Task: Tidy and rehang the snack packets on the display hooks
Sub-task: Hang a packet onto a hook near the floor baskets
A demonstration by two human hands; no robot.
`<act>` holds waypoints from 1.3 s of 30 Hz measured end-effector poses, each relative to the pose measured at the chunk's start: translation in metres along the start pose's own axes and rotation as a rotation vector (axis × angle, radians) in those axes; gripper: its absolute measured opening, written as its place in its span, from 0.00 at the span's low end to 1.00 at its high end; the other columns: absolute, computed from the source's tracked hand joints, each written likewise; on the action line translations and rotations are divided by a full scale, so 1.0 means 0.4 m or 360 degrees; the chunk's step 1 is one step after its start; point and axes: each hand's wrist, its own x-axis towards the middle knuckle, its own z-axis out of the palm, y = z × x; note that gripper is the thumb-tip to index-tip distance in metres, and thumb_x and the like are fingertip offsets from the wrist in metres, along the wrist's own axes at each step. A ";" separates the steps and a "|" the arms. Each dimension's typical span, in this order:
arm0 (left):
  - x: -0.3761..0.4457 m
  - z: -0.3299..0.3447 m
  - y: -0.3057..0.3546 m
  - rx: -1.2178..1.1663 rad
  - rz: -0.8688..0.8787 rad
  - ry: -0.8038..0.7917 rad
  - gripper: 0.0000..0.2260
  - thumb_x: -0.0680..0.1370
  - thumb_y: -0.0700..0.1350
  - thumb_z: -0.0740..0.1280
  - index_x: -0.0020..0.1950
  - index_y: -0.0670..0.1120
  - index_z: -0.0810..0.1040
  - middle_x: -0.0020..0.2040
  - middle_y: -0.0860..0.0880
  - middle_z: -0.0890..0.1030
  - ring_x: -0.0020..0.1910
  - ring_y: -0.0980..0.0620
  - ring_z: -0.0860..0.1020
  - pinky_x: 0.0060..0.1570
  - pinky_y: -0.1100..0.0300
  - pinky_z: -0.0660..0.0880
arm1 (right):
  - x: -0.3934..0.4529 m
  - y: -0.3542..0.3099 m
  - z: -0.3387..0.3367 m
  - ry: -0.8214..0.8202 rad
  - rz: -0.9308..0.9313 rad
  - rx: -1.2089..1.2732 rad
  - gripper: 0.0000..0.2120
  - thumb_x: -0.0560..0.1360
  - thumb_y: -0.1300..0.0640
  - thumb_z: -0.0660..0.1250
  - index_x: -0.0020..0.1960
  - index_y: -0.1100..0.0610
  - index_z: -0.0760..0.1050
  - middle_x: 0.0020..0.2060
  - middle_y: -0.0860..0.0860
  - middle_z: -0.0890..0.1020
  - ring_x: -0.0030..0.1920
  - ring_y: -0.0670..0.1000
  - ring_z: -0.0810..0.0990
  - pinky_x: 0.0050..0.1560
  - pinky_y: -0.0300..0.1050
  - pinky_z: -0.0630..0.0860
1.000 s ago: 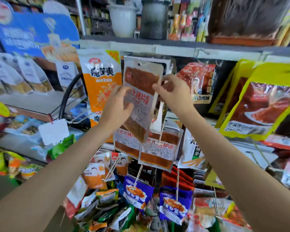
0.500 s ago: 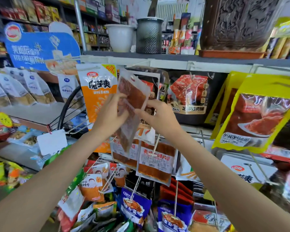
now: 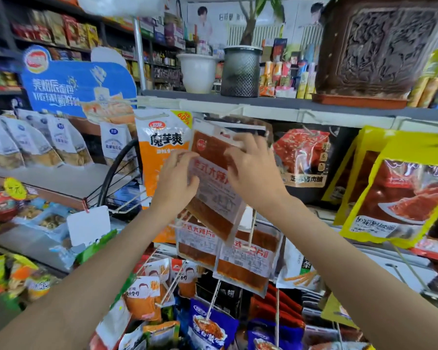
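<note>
shop shelving is filling the whole view, with a grey shelf board [image 3: 276, 103] running across the top and carrying a white pot [image 3: 198, 73] and a dark mesh bin [image 3: 240, 72]. both arms are reaching up toward the hooks under that board. the left hand [image 3: 176, 184] is gripping the clear spicy-strip packet [image 3: 216, 183] by its left edge, fingers curled round the front of it. the right hand [image 3: 253, 173] is holding the same packet along its right side, and its fingertips [image 3: 248, 141] are pinching at the packet's top corner, close under the shelf board. the packet is hanging tilted between the two hands, its lower end swinging to the right. just left of the left fingers, an orange and white packet [image 3: 159, 147] is hanging. below both hands, two more clear packets [image 3: 243, 258] of the same snack are hanging side by side. right of the right fingers, a red meat packet [image 3: 301, 155] is sitting on its hook, and well beyond it a yellow packet [image 3: 400, 188] is hanging.
</note>
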 end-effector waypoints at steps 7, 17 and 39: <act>0.076 -0.092 -0.202 0.0017 -0.0174 0.0081 0.21 0.74 0.36 0.64 0.67 0.40 0.67 0.65 0.40 0.67 0.65 0.41 0.66 0.62 0.48 0.66 | 0.090 -0.138 0.082 -0.0441 0.0008 0.0133 0.17 0.76 0.58 0.59 0.64 0.60 0.71 0.65 0.58 0.68 0.63 0.61 0.67 0.62 0.57 0.69; 0.274 -0.120 -0.379 -0.0689 -0.0628 -0.0191 0.27 0.76 0.45 0.66 0.71 0.42 0.60 0.68 0.44 0.69 0.66 0.45 0.69 0.61 0.55 0.66 | 0.183 -0.238 0.235 -0.0686 0.0227 0.0208 0.19 0.78 0.58 0.60 0.68 0.57 0.66 0.71 0.57 0.59 0.71 0.61 0.60 0.69 0.52 0.62; 0.190 -0.215 -0.346 -0.0865 0.0006 0.0441 0.11 0.80 0.39 0.58 0.40 0.52 0.62 0.28 0.53 0.63 0.24 0.60 0.65 0.27 0.67 0.60 | 0.296 -0.254 0.288 0.0031 0.0530 0.0811 0.25 0.76 0.55 0.65 0.69 0.59 0.62 0.64 0.56 0.68 0.62 0.56 0.71 0.60 0.43 0.69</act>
